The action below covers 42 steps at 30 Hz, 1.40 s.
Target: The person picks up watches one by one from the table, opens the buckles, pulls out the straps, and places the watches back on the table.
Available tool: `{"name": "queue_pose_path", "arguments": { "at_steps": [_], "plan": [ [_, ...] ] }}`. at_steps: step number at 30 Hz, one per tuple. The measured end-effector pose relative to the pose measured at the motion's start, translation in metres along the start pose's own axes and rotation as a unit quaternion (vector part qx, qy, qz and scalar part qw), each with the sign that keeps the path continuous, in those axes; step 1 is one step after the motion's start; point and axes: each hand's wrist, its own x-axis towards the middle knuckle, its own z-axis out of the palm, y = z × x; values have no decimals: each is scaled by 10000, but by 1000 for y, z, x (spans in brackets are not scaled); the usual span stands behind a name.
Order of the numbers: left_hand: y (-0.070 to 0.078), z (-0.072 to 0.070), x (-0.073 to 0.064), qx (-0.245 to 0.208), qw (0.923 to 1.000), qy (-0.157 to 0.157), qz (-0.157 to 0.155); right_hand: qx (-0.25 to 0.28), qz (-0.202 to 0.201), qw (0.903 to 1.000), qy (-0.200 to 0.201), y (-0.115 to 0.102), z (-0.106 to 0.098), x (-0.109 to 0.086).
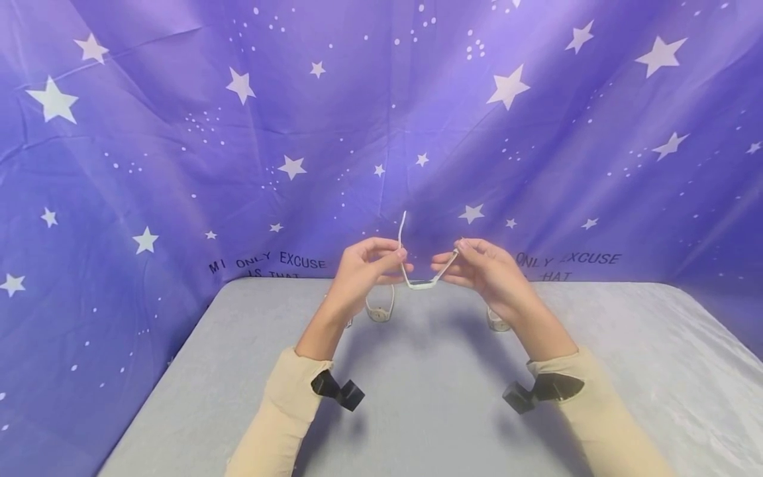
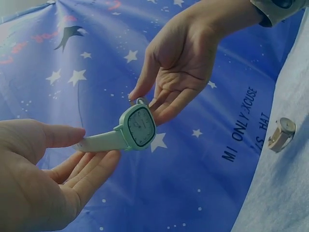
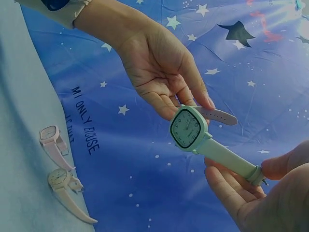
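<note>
A pale green wristwatch (image 2: 138, 126) with a rounded square face is held up above the table between both hands. My left hand (image 1: 366, 268) pinches the strap (image 3: 219, 116) with the row of holes between thumb and fingers, its free end sticking out past the thumb. On the other side, my right hand (image 1: 491, 271) pinches the buckle end (image 3: 256, 175) of the other strap. In the head view the watch hangs in a U shape, case at the bottom. Both straps are unfastened from each other.
On the grey cloth-covered table (image 1: 429, 404) lie a cream watch (image 1: 379, 313), a pink watch (image 3: 49, 134) beside it, and another watch (image 2: 285, 129) to the right, partly behind my right wrist in the head view. A purple star-patterned curtain (image 1: 381, 119) hangs behind the table.
</note>
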Motion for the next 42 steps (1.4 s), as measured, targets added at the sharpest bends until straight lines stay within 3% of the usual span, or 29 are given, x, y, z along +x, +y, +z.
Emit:
{"name": "queue_pose_path", "arguments": {
  "at_steps": [6, 12, 25, 37, 42],
  "plan": [
    [2, 1, 4, -122, 9995, 200, -202, -173, 144, 9997, -7, -2, 3, 3],
    [4, 1, 10, -283, 9971, 358, -613, -280, 449, 9984, -193, -5, 6, 8],
    [2, 3, 19, -474, 9906, 246, -1259, -29, 1150, 9920, -525, -10, -3, 13],
    [5, -2, 17, -974, 9837, 470, -1434, 515, 1049, 9917, -530, -14, -2, 8],
    [3, -2, 16, -997, 9849, 480, -1333, 764, 1112, 9894, -532, -15, -1, 6]
  ]
}}
